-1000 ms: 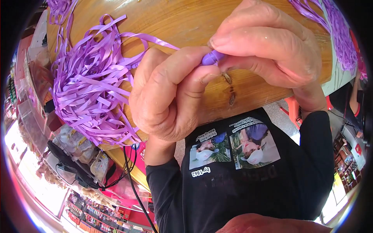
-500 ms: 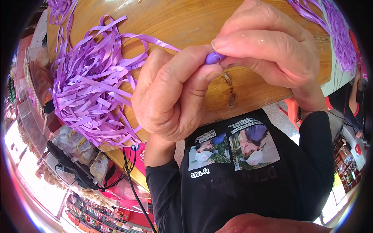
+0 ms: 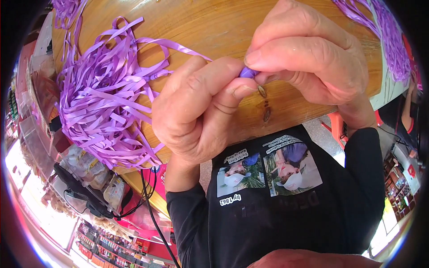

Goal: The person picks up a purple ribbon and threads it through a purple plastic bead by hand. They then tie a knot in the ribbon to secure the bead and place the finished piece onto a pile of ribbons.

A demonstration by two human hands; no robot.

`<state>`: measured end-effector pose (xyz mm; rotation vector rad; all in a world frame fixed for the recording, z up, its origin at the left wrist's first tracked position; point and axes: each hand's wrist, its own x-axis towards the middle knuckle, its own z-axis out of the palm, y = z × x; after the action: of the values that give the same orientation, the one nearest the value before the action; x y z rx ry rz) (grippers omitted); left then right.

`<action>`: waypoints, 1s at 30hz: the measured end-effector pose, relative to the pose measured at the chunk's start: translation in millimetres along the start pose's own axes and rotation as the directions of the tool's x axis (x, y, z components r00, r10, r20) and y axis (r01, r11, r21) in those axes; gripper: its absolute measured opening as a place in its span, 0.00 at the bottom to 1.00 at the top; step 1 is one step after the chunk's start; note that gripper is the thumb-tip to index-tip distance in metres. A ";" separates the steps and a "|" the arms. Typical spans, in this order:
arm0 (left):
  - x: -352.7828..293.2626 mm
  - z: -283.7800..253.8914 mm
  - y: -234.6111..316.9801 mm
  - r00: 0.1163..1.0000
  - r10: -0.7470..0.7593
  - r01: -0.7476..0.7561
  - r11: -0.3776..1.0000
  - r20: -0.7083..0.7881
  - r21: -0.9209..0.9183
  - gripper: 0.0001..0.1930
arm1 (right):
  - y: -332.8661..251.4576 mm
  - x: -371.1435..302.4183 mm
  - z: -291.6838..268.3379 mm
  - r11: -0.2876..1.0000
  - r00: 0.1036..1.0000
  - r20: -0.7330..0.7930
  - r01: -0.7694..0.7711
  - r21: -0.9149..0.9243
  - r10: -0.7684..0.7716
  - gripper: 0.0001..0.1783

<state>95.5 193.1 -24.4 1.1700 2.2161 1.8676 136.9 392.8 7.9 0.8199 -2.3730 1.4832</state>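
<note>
Between my two hands, above the wooden table, is a small glossy purple piece [image 3: 247, 73], mostly covered by fingertips; its exact kind I cannot make out. My left hand [image 3: 199, 105] pinches it between thumb and forefinger from the left. From the right, my right hand [image 3: 310, 56] grips its other end with thumb and fingers. A strand of purple ribbon [image 3: 178, 46] runs from the pile to behind my left fingers. Left of my left hand lies a big tangled heap of purple ribbon [image 3: 105, 98].
The wooden table [image 3: 201, 22] has its near edge close to my body. More purple ribbon [image 3: 393, 53] hangs at the far right, and another bunch [image 3: 67, 11] sits at the far left. A black cable [image 3: 149, 210] drops beside clear plastic packages [image 3: 85, 163]. A person's arm [image 3: 407, 107] shows at right.
Less of the purple piece shows between my fingertips now. My left fingertips have shifted slightly right and down, closer to the right hand's fingers. The ribbon heap stays put.
</note>
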 end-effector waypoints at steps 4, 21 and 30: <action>3.5 3.3 -3.6 0.997 -0.075 0.078 0.977 0.024 -0.199 0.08 | -11.8 4.2 -5.3 0.994 0.998 0.037 -0.038 -0.104 0.042 0.11; -4.0 3.9 4.2 0.989 -0.133 0.146 0.961 0.072 -0.235 0.10 | 17.1 15.2 48.0 0.912 0.705 -0.602 0.169 -0.373 -0.376 0.06; 1.0 3.8 3.4 0.977 -0.155 0.188 0.948 0.144 -0.256 0.10 | 16.3 12.3 30.0 0.907 0.785 -0.479 0.243 -0.345 -0.393 0.06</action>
<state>98.3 196.8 -22.2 0.9808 1.8621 1.8953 120.6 367.6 -12.6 0.5972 -1.8367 1.0460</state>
